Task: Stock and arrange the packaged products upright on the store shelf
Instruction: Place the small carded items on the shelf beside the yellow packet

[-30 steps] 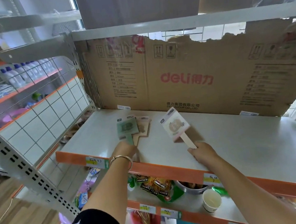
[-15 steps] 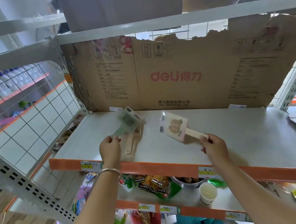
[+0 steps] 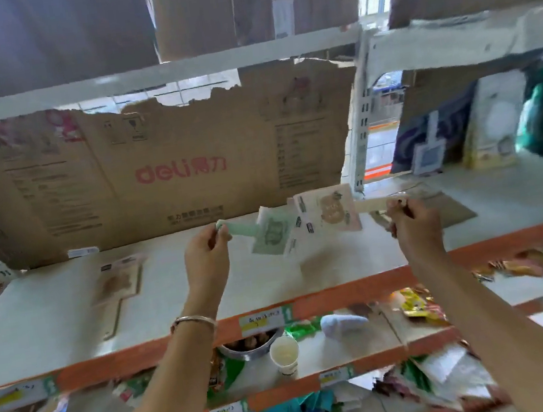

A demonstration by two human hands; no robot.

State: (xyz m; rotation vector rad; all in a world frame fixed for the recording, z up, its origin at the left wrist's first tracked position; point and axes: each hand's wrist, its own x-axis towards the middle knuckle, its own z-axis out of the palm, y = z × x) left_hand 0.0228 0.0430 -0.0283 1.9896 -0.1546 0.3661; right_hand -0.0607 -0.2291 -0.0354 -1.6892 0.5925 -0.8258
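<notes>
Both green pack [image 3: 272, 235] and pink pack [image 3: 331, 213] now closer together.

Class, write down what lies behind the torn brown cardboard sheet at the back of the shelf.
Above the ragged top edge of the torn brown cardboard sheet, a pale tiled surface shows. Everything lower behind it is covered.

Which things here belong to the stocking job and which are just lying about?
Job: green pack, held by left hand; pink pack, held by right hand; brown pack lying flat on the shelf.
Lying about: paper cup, metal bowl, cardboard sheet behind.
</notes>
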